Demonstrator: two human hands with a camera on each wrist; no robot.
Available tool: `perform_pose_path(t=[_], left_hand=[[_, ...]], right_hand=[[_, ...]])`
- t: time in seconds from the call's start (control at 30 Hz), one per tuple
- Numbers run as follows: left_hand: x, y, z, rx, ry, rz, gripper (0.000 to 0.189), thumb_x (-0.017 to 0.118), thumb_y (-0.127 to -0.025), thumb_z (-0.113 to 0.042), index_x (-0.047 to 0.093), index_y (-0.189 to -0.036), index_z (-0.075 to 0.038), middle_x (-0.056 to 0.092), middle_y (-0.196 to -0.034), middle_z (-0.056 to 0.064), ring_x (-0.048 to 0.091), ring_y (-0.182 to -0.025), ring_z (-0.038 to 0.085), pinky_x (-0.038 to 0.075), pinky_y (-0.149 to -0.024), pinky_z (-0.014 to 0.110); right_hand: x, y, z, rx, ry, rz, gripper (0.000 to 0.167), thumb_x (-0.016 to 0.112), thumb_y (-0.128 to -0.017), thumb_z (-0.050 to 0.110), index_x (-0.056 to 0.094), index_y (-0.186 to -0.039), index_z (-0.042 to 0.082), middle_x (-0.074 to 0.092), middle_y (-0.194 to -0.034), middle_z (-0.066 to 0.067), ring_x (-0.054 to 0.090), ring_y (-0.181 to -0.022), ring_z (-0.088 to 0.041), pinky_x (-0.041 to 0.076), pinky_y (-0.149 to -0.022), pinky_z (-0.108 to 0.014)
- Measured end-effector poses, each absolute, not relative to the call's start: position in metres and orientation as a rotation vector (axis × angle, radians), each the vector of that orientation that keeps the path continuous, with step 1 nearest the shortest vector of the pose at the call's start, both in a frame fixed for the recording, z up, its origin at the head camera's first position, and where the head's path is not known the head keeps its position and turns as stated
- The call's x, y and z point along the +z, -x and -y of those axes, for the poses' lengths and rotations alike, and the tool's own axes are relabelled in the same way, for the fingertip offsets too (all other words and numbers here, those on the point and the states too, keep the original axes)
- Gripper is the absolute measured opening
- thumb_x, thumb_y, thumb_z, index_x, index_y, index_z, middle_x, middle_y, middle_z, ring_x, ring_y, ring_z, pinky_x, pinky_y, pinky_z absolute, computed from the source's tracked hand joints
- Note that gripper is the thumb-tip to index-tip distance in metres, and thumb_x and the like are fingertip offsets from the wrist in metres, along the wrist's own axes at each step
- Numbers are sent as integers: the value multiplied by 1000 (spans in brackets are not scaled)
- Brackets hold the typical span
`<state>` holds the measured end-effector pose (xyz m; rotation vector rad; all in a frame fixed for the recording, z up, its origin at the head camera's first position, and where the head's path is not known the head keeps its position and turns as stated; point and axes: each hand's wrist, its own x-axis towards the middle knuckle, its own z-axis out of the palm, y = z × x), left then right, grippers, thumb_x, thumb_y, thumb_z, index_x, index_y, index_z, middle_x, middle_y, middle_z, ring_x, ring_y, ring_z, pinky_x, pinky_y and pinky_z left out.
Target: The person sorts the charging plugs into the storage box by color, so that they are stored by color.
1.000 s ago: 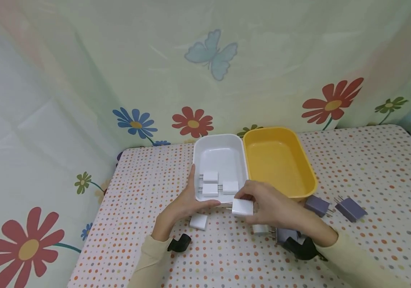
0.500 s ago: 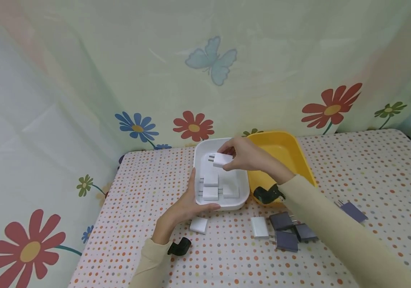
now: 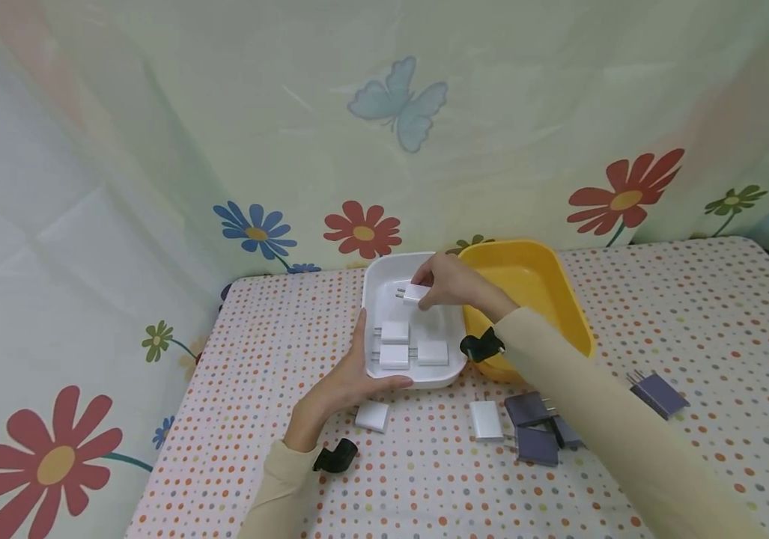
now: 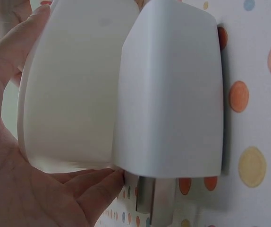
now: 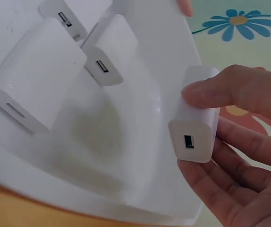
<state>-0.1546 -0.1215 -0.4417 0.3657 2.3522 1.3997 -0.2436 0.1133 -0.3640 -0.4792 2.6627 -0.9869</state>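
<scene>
Your white tray (image 3: 434, 323) has a yellow tray (image 3: 526, 281) at its right. Against the white tray's near left corner, your left hand (image 3: 345, 380) rests, grip spread; over its inside, your right hand's (image 3: 453, 281) grip is closed around a white charger (image 3: 414, 293).

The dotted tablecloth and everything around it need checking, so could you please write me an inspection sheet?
Surface: dotted tablecloth under both trays.
Job's things: white tray holding three white adapters; yellow tray beside it, partly hidden; two loose white adapters; four purple adapters visible.
Clutter: nothing seen.
Hands: left hand touches the white tray's near left corner; right hand pinches another white adapter at that tray's far part, contact unclear.
Cables: nothing seen.
Surroundings: floral backdrop behind; black devices at both wrists.
</scene>
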Motion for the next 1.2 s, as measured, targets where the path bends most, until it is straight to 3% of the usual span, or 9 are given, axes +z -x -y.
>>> perform_pose_path(t=[0.3, 0.6, 0.93, 1.2], left_hand=[[-441, 155, 121, 1418, -383, -2334, 139, 90, -84, -38, -21, -165, -20, 13, -174, 9, 24, -155, 33, 24, -122, 59], [-441, 156, 122, 1403, -383, -2345, 140, 91, -83, -38, -21, -165, -20, 13, -174, 8, 23, -156, 31, 24, -123, 57], [-442, 156, 123, 1411, -363, -2340, 140, 91, -83, -38, -21, -165, -21, 13, -174, 8, 24, -156, 30, 24, -123, 56], [-441, 155, 123, 1431, -344, -2326, 139, 91, -83, -35, -19, -166, -23, 13, -174, 9, 25, -155, 31, 24, -122, 57]], right_hand=[[-378, 247, -102, -778, 411, -2660, 30, 84, -84, -1, 70, -110, -5, 66, -102, -15, 57, -93, -30, 55, -87, -38], [-382, 242, -97, -581, 359, -2642, 22, 76, -85, -3, 63, -104, -1, 62, -97, -14, 56, -89, -29, 50, -76, -35], [-383, 235, -94, -523, 336, -2540, 26, 69, -84, -11, 58, -106, 0, 59, -98, -14, 59, -76, -26, 48, -63, -30], [-388, 234, -91, -518, 302, -2541, 27, 69, -86, -12, 58, -108, 0, 60, -100, -15, 62, -78, -28, 52, -65, -31]])
